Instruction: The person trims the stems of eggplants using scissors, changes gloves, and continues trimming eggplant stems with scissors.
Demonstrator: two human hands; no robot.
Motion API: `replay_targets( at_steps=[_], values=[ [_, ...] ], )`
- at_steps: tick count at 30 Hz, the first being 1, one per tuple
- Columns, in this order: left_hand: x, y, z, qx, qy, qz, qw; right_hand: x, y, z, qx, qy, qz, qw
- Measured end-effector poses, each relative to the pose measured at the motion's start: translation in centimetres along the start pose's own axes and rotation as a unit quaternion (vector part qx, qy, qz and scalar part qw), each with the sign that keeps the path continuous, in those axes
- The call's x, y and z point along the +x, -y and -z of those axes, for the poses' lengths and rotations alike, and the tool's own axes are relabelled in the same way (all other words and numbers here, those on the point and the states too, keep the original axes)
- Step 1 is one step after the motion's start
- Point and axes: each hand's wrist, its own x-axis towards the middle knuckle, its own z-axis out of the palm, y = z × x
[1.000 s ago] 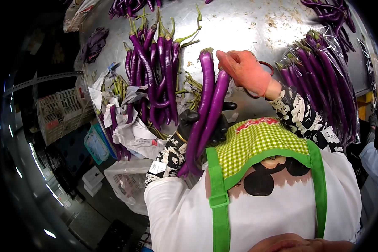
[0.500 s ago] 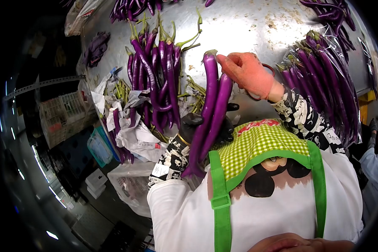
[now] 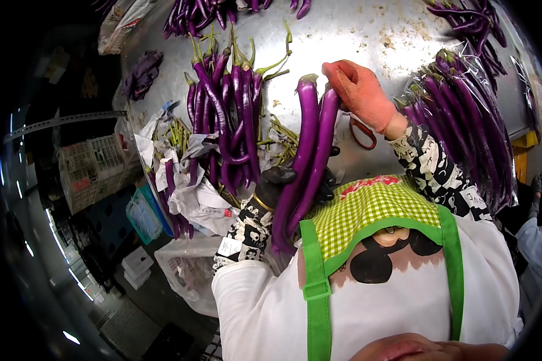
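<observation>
My left hand [image 3: 277, 185], in a black glove, is wrapped round two long purple eggplants, which stand side by side in front of my apron. The left eggplant [image 3: 307, 114] shows its cap at the top. Fingertips of my right hand [image 3: 362, 96], in an orange glove, pinch the capped end of the right eggplant [image 3: 326, 129]. Just below that hand is a red-handled loop [image 3: 362, 133], apparently a scissor handle; whether the hand holds it I cannot tell. A pile of stemmed eggplants [image 3: 223, 114] lies left of my hands.
Bagged eggplants [image 3: 464, 120] lie on the metal table [image 3: 355, 30] at the right. More eggplants [image 3: 199, 12] are at the far edge. Cut stems [image 3: 179, 135] and crumpled paper [image 3: 193, 201] lie at the left. A crate [image 3: 96, 165] stands beyond the table's left edge.
My right hand has shifted from the left eggplant's cap to the top of the right eggplant. The right eggplant's top now stands higher. The red loop shows lower, below the hand.
</observation>
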Motion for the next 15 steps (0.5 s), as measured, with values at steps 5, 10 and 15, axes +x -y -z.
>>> replay_targets(
  at_steps=[5, 10, 15],
  values=[
    [1.2, 0.4, 1.6, -0.077, 0.006, 0.026, 0.997, 0.5, -2.0, -0.4, 0.112, -0.004, 0.043, 0.993],
    [1.7, 1.0, 5.1, -0.222, 0.013, 0.068, 0.972, -0.9, -2.6, -1.4, 0.118, -0.002, -0.011, 0.993],
    [2.3, 1.6, 7.2, -0.303, -0.006, 0.068, 0.95, -2.7, -3.3, -3.1, 0.087, 0.077, -0.016, 0.993]
  ],
)
